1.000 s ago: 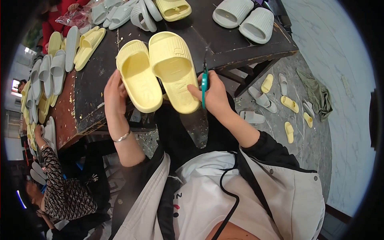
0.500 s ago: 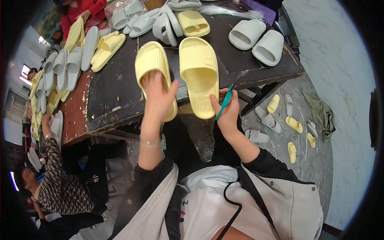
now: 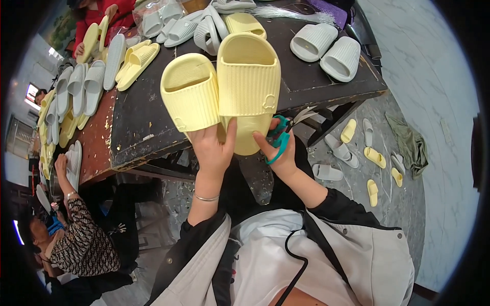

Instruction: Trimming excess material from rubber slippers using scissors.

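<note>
Two yellow slippers are held up side by side before me, toes pointing away and ribbed straps facing up. My left hand (image 3: pixel 213 150) has its fingers tucked under the strap of the left slipper (image 3: pixel 190 106), its thumb raised beside the other one. The right slipper (image 3: pixel 248 84) overlaps it slightly. At this slipper's heel, my right hand (image 3: pixel 280 155) pinches the edge with thumb and fingers. That same hand also keeps hold of teal-handled scissors (image 3: pixel 282 136), whose blades point away to the right.
On the dark worn table (image 3: pixel 148 117) lie a grey slipper pair (image 3: pixel 326 51), a yellow slipper (image 3: pixel 246 24) and several grey ones. Loose slippers (image 3: pixel 375 157) and a green cloth (image 3: pixel 408 145) are on the floor at right. A co-worker (image 3: pixel 84 245) sits at left; another (image 3: pixel 109 15) handles slippers across the table.
Both slippers have come closer together and tilted up, the right one raised. My left hand has moved right and deeper under the strap. The scissors have turned, so their blades now show.
</note>
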`<control>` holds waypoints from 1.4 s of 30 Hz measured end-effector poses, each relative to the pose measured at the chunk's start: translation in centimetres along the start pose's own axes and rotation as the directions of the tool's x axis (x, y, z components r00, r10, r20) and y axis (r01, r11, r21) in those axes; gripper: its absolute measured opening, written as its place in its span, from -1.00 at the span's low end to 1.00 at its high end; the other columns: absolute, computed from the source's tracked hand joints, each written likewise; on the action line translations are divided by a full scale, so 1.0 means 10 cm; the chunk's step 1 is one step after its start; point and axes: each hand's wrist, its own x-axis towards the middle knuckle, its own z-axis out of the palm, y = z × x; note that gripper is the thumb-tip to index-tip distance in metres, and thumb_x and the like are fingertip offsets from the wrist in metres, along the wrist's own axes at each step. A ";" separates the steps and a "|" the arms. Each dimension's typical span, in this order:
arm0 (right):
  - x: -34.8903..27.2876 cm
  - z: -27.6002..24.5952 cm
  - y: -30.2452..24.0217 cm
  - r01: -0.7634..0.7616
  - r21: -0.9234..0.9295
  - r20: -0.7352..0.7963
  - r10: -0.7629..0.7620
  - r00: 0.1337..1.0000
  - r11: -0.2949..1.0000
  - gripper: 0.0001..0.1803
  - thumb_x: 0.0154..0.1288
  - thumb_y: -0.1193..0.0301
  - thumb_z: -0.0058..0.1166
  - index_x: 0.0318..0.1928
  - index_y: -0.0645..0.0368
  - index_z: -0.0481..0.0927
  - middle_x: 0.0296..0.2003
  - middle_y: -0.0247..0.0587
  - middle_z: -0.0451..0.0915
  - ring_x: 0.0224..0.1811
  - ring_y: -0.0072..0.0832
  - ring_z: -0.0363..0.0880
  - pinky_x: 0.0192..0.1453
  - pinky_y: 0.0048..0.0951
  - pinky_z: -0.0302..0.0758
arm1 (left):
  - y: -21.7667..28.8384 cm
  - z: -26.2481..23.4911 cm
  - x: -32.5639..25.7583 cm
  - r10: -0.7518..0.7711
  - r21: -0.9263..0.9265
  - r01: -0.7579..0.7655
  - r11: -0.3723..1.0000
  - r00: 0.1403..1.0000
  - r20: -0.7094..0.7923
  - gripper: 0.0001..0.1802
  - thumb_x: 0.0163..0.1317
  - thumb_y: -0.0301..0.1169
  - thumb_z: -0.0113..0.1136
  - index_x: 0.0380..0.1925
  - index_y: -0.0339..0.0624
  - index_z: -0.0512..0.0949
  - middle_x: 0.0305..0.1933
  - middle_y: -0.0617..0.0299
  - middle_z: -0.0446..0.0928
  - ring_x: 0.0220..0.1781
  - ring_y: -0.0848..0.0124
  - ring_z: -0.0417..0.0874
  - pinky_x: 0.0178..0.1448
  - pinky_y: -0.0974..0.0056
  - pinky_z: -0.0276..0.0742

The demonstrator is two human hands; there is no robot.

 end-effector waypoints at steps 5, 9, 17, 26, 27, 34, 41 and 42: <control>-0.07 0.11 -0.02 -0.009 -0.080 0.033 0.011 0.999 0.997 -0.61 0.12 0.54 0.37 -0.12 0.22 0.40 -0.23 -0.32 0.50 -0.16 -0.56 0.50 -0.01 -0.51 0.44 | -0.07 -0.07 -0.06 -0.051 -0.007 0.050 0.999 0.994 -0.094 -0.55 0.15 -0.32 0.35 0.01 -0.34 0.59 -0.01 -0.10 0.60 0.05 -0.05 0.56 0.23 0.04 0.34; -0.17 0.24 -0.08 -0.100 0.005 0.102 0.099 0.990 0.995 -0.59 0.12 0.50 0.38 -0.11 0.22 0.41 -0.23 -0.33 0.53 -0.24 -0.59 0.50 -0.08 -0.52 0.46 | -0.10 -0.15 -0.12 -0.389 -0.098 0.386 0.917 0.921 -0.007 -0.74 0.15 -0.36 0.34 -0.28 -0.36 0.63 -0.16 -0.13 0.59 -0.14 -0.06 0.56 -0.02 0.03 0.43; -0.20 0.43 -0.05 -0.137 -0.071 0.417 0.154 0.896 0.988 -0.71 0.22 0.54 0.28 -0.13 0.26 0.43 -0.18 -0.26 0.61 -0.24 -0.61 0.53 -0.08 -0.54 0.48 | -0.90 -0.78 -0.04 -0.512 0.016 0.519 0.855 0.848 -0.135 -0.73 0.25 -0.36 0.26 -0.45 -0.39 0.52 -0.46 0.00 0.46 -0.43 0.26 0.45 -0.33 0.24 0.36; 0.15 -0.04 0.17 -0.066 -0.208 0.292 0.126 0.948 0.976 -0.79 0.34 0.52 0.13 -0.09 0.23 0.40 -0.20 -0.22 0.57 -0.22 -0.56 0.55 -0.12 -0.52 0.53 | -4.03 -2.50 0.57 -0.445 0.357 0.501 0.789 0.865 -0.231 -0.72 0.33 -0.29 0.12 -0.24 -0.34 0.56 -0.37 0.08 0.59 -0.35 0.37 0.55 -0.28 0.20 0.47; 0.12 -0.27 0.21 -0.079 -0.305 0.194 0.144 0.970 0.949 -0.79 0.34 0.53 0.13 -0.09 0.23 0.40 -0.21 -0.23 0.57 -0.23 -0.57 0.55 -0.13 -0.52 0.53 | -4.13 -2.12 0.89 -0.564 0.269 0.599 0.754 0.800 -0.203 -0.60 0.32 -0.17 0.12 -0.29 -0.41 0.55 -0.37 -0.12 0.59 -0.30 -0.01 0.59 -0.15 0.04 0.48; 0.11 -0.90 0.20 -0.212 -0.360 -0.148 0.169 0.974 0.908 -0.79 0.33 0.53 0.16 -0.12 0.24 0.40 -0.28 -0.27 0.55 -0.30 -0.58 0.55 -0.16 -0.54 0.53 | -5.37 -2.37 1.21 -0.381 0.663 0.594 0.456 0.804 -0.457 -0.63 0.18 -0.20 0.19 -0.23 -0.33 0.62 -0.25 -0.14 0.66 -0.17 -0.05 0.67 -0.07 0.00 0.53; 0.12 -1.28 0.26 -0.222 -0.357 -0.297 0.115 0.948 0.907 -0.77 0.32 0.50 0.20 -0.13 0.25 0.41 -0.32 -0.27 0.55 -0.34 -0.58 0.55 -0.19 -0.56 0.52 | -4.37 -1.62 1.48 -0.195 0.664 0.720 0.201 0.693 -0.694 -0.72 0.03 -0.36 0.17 -0.36 -0.39 0.67 -0.31 -0.24 0.65 -0.21 -0.03 0.68 -0.05 -0.03 0.50; 0.12 -1.30 0.27 -0.242 -0.329 -0.306 0.140 0.942 0.913 -0.78 0.32 0.51 0.19 -0.13 0.25 0.41 -0.32 -0.28 0.55 -0.34 -0.58 0.55 -0.19 -0.56 0.52 | -3.98 -1.32 1.59 -0.138 0.722 0.540 0.432 0.831 -0.539 -0.72 0.00 -0.39 0.18 -0.37 -0.42 0.66 -0.32 -0.24 0.65 -0.23 -0.01 0.68 -0.07 0.01 0.51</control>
